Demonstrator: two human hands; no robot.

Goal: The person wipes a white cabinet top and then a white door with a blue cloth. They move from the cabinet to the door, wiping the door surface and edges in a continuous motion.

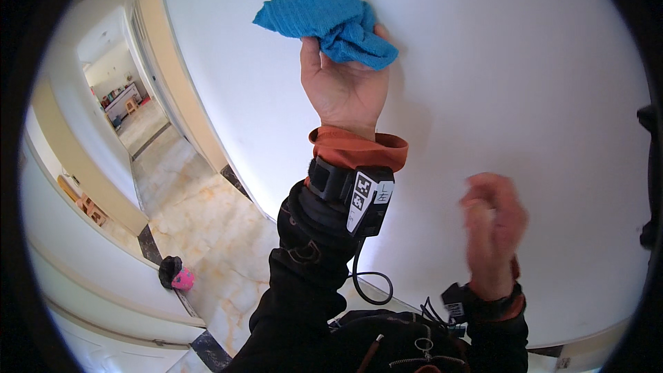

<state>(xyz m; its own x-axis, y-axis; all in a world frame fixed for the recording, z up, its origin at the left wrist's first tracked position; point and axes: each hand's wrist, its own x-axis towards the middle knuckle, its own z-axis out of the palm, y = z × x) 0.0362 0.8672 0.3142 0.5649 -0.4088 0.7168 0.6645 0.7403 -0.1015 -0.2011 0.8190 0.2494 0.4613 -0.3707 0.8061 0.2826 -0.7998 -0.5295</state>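
Note:
My left hand (346,83) is raised, palm towards me, gripping a crumpled blue towelling cloth (326,18). The cloth is up at the white wall (492,77), its folds hanging over my fingers and hiding most of them. Lower and to the right, my right hand (494,217) hovers in front of the same wall, blurred by motion. Its fingers are curled, and nothing can be made out in them. Both wrists carry strapped black devices, the left one (370,202) with printed markers and a looping black cable (388,292).
On the left, a marble-patterned floor (207,228) runs through a hallway past door frames (176,62). A small pink bin (183,278) with a black liner stands by the left wall. Far off, a wooden stool (131,106) stands near a white cabinet. Dark objects (647,176) edge the right rim.

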